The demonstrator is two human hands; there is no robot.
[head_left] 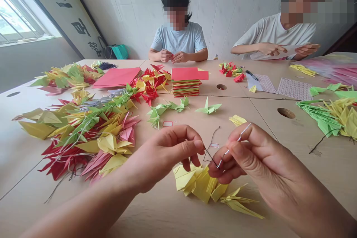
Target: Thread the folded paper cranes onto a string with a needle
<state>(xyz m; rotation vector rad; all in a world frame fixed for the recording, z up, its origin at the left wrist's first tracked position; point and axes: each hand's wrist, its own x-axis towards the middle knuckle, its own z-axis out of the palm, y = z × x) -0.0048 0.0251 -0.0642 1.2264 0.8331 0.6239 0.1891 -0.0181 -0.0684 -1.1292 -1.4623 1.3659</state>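
My left hand (173,152) pinches a thin black string (211,158) between thumb and fingertips. In my right hand (245,156), a bent silvery wire (244,132) is pinched between thumb and index finger, and its lower hooked end meets the string. Below both hands, a row of folded yellow paper cranes (205,184) lies on the table. A green paper crane (208,108) sits beyond my hands, with several linked green ones (157,113) to its left.
Strung cranes (92,126) heap up at the left. A stack of coloured paper (185,85) and red sheets (118,77) lie farther back. Two people sit across the table, hands on paper. Round holes (286,113) pierce the tabletop. Green and yellow pieces (323,119) lie at right.
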